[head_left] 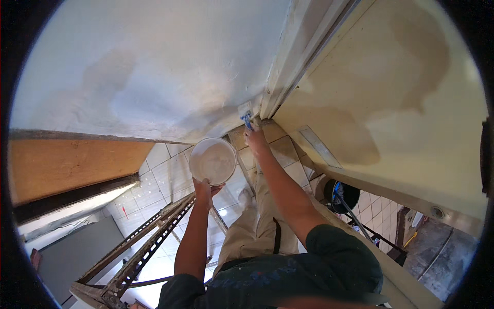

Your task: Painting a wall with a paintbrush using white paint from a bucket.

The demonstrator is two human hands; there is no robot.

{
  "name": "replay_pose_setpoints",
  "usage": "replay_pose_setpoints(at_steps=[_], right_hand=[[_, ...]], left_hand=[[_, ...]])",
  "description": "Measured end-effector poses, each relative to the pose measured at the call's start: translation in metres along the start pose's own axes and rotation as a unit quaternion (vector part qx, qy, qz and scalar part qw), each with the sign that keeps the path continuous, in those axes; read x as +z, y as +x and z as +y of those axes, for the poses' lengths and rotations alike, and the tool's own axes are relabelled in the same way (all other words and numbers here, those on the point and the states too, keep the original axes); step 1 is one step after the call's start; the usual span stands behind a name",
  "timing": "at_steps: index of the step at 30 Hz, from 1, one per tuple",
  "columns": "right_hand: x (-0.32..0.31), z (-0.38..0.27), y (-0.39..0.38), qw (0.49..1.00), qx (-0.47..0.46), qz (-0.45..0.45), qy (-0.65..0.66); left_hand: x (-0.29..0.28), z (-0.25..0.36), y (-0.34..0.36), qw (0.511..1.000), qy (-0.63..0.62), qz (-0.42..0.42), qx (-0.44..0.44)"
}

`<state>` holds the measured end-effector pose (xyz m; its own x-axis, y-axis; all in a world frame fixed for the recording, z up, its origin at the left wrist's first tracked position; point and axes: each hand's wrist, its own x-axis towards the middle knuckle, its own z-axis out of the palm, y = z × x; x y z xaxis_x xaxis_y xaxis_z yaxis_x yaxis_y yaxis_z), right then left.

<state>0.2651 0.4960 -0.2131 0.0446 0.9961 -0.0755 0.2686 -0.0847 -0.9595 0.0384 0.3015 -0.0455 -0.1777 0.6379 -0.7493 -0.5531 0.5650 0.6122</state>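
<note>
Two hands are engaged, each with a separate item. The left hand (pixel 205 188) grasps a round white plastic tub (pixel 232 166) from its near side, thumb at the rim and fingers spread against the underside. The tub is held close to the wall (pixel 170 67), above the tiled floor (pixel 159 177), mouth upward. It contains a pale material (pixel 212 164); whether this is liquid or paste cannot be told.

The right hand (pixel 254 137) is closed around the handle of a blue-handled applicator (pixel 247 119); brush or scraper type cannot be determined. The applicator is located at the lower part of the wall, beside the door frame (pixel 288 62), to the right of the tub and apart from it. Its long axis runs from the grip away from the person and slightly left, with the pale head directed at the wall surface.

One black bucket (pixel 352 194) stands at the lower right, past the yellow door (pixel 360 98). A pole (pixel 356 219) slants across its near rim, the blue end at the bucket's mouth.
</note>
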Motion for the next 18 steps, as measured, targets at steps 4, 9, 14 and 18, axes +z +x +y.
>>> replay_pose_setpoints(at_steps=[4, 9, 14, 18], right_hand=[[0.153, -0.127, -0.108, 0.832, 0.255, -0.163, 0.464], [0.129, -0.129, -0.143, 0.946, 0.145, -0.156, 0.245], [0.182, -0.067, -0.135, 0.851, 0.385, -0.066, 0.350], [0.053, 0.090, -0.014, 0.989, -0.060, 0.049, 0.130]], left_hand=[[-0.134, 0.002, -0.053, 0.990, 0.034, 0.134, 0.012], [-0.131, -0.004, -0.053, 0.992, -0.032, 0.109, 0.056], [-0.140, 0.016, -0.076, 0.984, -0.003, 0.176, 0.027], [-0.031, -0.019, -0.022, 0.998, 0.009, 0.038, -0.040]])
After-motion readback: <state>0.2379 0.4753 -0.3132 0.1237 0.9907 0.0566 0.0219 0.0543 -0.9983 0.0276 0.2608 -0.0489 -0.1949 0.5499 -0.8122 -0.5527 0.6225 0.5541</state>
